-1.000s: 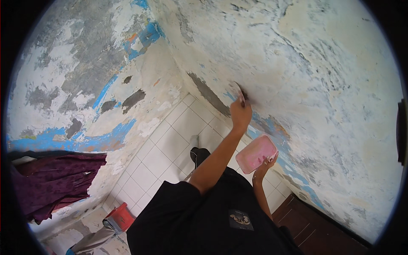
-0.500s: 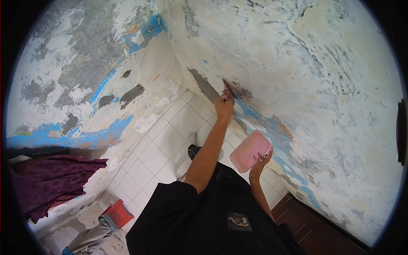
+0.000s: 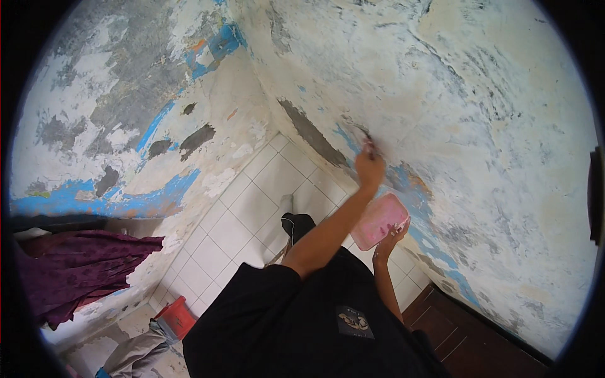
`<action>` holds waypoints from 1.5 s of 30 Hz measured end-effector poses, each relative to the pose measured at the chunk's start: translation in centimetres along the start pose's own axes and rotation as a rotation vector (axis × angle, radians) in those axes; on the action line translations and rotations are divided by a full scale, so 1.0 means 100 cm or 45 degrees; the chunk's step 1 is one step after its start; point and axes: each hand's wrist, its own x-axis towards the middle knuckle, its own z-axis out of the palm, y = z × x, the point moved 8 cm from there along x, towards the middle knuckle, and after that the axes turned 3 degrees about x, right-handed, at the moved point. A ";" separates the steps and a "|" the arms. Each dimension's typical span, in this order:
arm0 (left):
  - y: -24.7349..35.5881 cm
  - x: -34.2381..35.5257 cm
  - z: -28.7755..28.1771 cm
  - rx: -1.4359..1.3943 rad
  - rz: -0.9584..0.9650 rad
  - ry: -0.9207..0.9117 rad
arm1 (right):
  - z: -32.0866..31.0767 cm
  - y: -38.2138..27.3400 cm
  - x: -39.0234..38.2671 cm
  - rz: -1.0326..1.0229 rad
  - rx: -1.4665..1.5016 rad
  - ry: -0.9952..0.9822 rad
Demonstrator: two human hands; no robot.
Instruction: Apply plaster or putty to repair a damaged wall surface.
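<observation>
My left hand [image 3: 368, 165] is closed on a putty knife [image 3: 369, 142] at the patchy, pale right wall [image 3: 479, 157]; the blade is smeared by motion, so its contact is unclear. Below it, my right hand [image 3: 394, 234] grips a pink rectangular plastic tray [image 3: 378, 217] with pale residue inside, held tilted near the same wall. Blue paint, grey patches and whitish plaster show around the knife.
The left wall [image 3: 94, 94] meets the right in a corner above white floor tiles [image 3: 239, 214]. Purple cloth [image 3: 75, 271] hangs at left. A red container [image 3: 176, 318] stands low at left; a dark wooden panel [image 3: 441, 334] lies lower right.
My left hand and knife moved left and down along the wall, then back to the right. The tray shifted left, then slightly back right, still in my right hand.
</observation>
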 end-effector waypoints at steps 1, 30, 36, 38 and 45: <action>0.013 -0.016 0.012 0.021 -0.019 -0.095 | -0.008 0.004 -0.002 0.009 -0.055 0.036; -0.103 -0.017 -0.002 -0.679 -0.746 -0.271 | -0.011 0.008 -0.006 0.093 -0.006 0.097; 0.005 -0.087 0.021 -0.456 -0.285 -0.395 | -0.042 0.023 0.007 0.112 -0.028 0.189; -0.032 -0.103 0.002 -0.752 -0.634 -0.673 | -0.046 0.023 0.004 0.133 -0.027 0.199; -0.117 -0.009 -0.009 -0.743 -1.041 -0.250 | -0.010 0.024 0.003 0.170 -0.039 0.103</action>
